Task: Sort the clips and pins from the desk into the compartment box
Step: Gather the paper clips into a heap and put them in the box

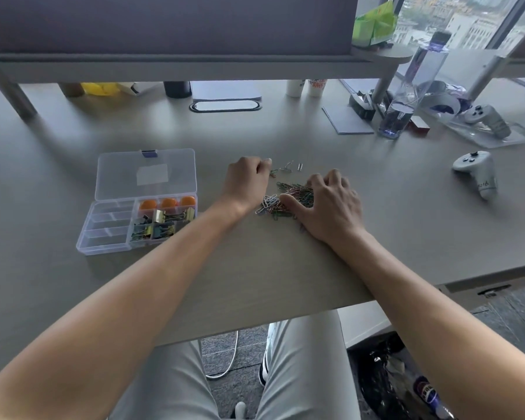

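A clear plastic compartment box [103, 237] lies open on the desk at the left, its lid [146, 174] folded back. Its right side holds orange pins [168, 204] and several gold and coloured binder clips [161, 224]; the left compartments look bare. A heap of coloured and silver paper clips [281, 200] lies at the desk's middle. My right hand [328, 204] rests on the heap, fingers spread and curled over it. My left hand [249, 180] is at the heap's far left edge, fingers curled closed; whether it holds clips is hidden. A few loose clips [288, 168] lie just beyond.
A white game controller [479, 174] lies at the right, another [485, 119] on a clear tray behind it. A water bottle [406, 95], a grey notepad [347, 119] and cups stand at the back. A raised shelf [194, 65] spans the rear. The desk's front edge runs near my forearms.
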The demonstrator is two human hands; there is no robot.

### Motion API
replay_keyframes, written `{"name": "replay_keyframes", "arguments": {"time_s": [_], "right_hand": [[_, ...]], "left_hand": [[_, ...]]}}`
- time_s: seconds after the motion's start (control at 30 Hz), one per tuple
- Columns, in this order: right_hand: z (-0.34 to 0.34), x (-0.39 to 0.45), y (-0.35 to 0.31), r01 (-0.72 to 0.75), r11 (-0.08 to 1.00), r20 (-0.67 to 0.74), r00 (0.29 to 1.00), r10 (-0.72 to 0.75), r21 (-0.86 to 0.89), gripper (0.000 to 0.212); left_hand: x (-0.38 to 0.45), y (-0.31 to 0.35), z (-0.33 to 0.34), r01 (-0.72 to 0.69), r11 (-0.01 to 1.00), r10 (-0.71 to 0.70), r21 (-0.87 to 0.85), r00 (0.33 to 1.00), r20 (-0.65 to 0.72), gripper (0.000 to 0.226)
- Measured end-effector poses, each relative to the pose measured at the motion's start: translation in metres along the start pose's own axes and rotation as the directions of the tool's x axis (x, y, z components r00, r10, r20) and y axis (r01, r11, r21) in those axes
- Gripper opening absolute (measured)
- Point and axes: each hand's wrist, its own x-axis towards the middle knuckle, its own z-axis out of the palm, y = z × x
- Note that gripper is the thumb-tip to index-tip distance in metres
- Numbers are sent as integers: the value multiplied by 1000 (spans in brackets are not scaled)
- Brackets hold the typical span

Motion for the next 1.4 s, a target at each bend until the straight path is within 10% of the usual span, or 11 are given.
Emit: {"name": "replay_keyframes", "arguments": {"time_s": [0.5,1.17,1.4], "right_hand": [[-2,20,-5,230,972,24,973,-230,-34,24],[-30,33,-7,-197,853,196,974,115,483,42],[-37,24,-36,-379,549,356,922,152,745,34]], "left_hand": [[-13,5,-9,14,1000,-15,20,999,46,53],[-19,7,-22,24,999,-25,31,999,40,50],[-19,1,-47,23,997,-25,76,1000,16,55]]}}
